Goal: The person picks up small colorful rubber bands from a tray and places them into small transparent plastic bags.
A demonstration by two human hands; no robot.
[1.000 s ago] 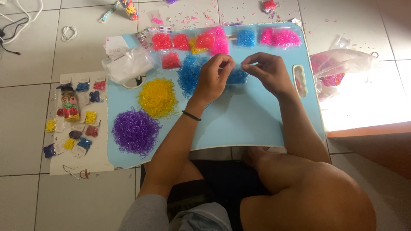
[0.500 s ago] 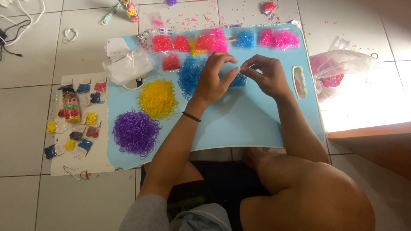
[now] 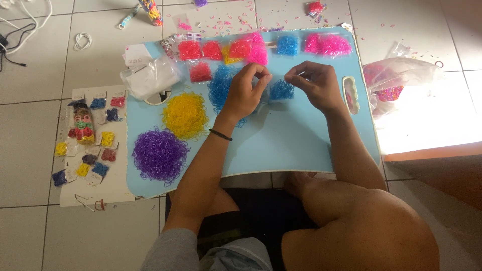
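I sit on a tiled floor with a light blue lap table (image 3: 296,145) over my legs. My left hand (image 3: 246,93) hovers above a heap of blue rubber bands (image 3: 220,88), thumb and fingers pinched together. My right hand (image 3: 316,85) is a little to the right, fingers pinched as well, next to a smaller clump of blue bands (image 3: 281,90). Whatever sits between the fingertips is too small to make out. A black band circles my left wrist.
A yellow band pile (image 3: 185,115) and a purple pile (image 3: 159,154) lie on the table's left. Bags of red, pink and blue bands line the far edge. A white sheet (image 3: 90,145) with small coloured packets lies left; a plastic bag (image 3: 396,80) lies right.
Both hands have drawn slightly apart and lifted a little over the blue bands. The piles have not moved.
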